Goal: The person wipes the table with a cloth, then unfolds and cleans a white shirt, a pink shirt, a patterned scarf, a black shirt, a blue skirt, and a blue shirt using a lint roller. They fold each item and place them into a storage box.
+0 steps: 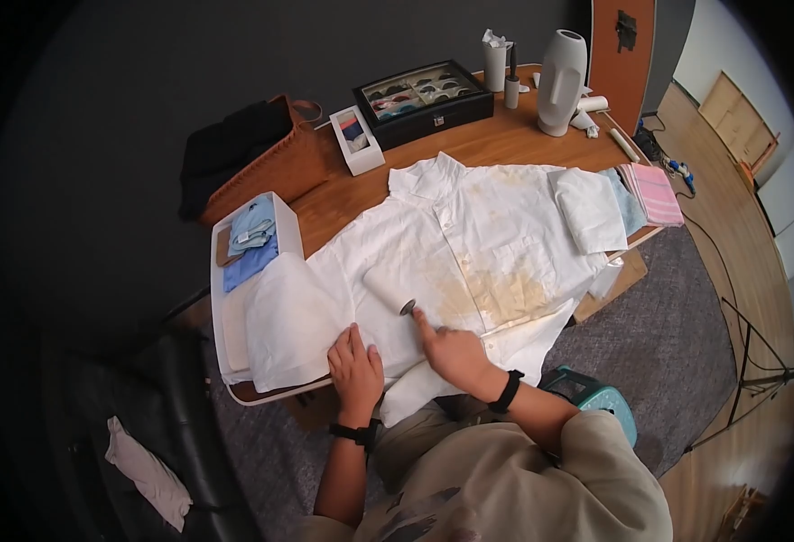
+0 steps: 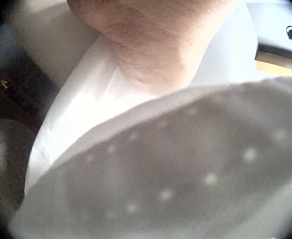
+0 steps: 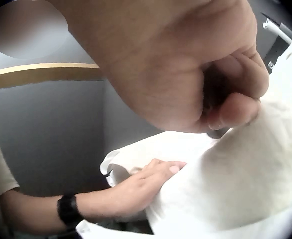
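A white shirt (image 1: pixel 397 235) with yellow-brown stains lies spread over the wooden table. On its left half is a white roller (image 1: pixel 386 287) with a grey end. My right hand (image 1: pixel 460 359) is at that end, fingers curled round what looks like its handle; in the right wrist view the curled fingers of the right hand (image 3: pixel 186 74) mostly hide it. Flat on the shirt's lower edge rests my left hand (image 1: pixel 356 372), its fingers extended, also seen as the left hand (image 3: pixel 136 191) in the right wrist view. The left wrist view shows only part of the left hand (image 2: pixel 156 45), without fingertips.
Along the back stand a brown basket (image 1: pixel 266 167), a small white box (image 1: pixel 367 161), a black display case (image 1: pixel 415 131) and a white vase (image 1: pixel 561 86). A white box (image 1: pixel 288 230) with folded clothes is at left, a pink towel (image 1: pixel 654 194) at right. A teal item (image 1: pixel 615 408) sits below.
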Available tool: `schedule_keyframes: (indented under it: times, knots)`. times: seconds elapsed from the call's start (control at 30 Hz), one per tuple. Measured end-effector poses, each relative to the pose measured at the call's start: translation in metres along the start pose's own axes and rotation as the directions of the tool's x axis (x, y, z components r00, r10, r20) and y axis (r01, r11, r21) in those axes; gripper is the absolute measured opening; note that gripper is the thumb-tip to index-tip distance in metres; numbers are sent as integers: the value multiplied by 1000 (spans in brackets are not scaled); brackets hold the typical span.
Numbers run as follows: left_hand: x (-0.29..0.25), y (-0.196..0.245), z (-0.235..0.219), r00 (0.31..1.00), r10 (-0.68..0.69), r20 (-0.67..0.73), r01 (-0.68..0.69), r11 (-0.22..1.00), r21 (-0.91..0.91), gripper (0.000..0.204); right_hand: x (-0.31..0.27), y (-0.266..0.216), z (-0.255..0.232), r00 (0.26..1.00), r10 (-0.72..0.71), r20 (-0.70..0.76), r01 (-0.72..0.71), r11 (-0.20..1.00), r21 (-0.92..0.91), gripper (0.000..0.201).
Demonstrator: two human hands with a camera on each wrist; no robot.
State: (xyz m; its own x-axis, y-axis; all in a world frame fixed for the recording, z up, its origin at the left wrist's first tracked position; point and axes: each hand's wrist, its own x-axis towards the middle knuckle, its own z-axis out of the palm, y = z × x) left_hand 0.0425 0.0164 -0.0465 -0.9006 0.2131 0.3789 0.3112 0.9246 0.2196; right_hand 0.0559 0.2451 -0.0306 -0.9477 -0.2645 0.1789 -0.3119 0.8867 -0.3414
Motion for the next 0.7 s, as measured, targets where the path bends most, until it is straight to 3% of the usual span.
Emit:
schedule_keyframes:
  times: [0.2, 0.4, 0.5, 0.57, 0.7]
  knots:
    - [0, 1, -1, 1000, -10, 2, 11, 1000, -7, 56, 17, 54, -23, 970, 235, -67, -240, 968, -81, 63]
    - [0, 0, 0, 1000, -10, 6, 10, 1000, -13, 56, 23, 75, -43, 936, 325, -137, -334, 941, -54, 57]
    - [-1, -1, 1, 1000, -4, -3, 4, 1000, -5, 56, 17, 67, -52, 927, 318, -199, -327, 945, -12, 57]
    - [-1, -1, 1, 1000, -7, -4, 7, 1000, -2, 56, 4, 46, -54, 961, 158, -226, -157, 987, 25, 59]
    - [0, 1, 1, 1000, -5, -4, 5, 1000, 18, 57, -23, 0, -39, 991, 8, -133, 6, 995, 103, 63]
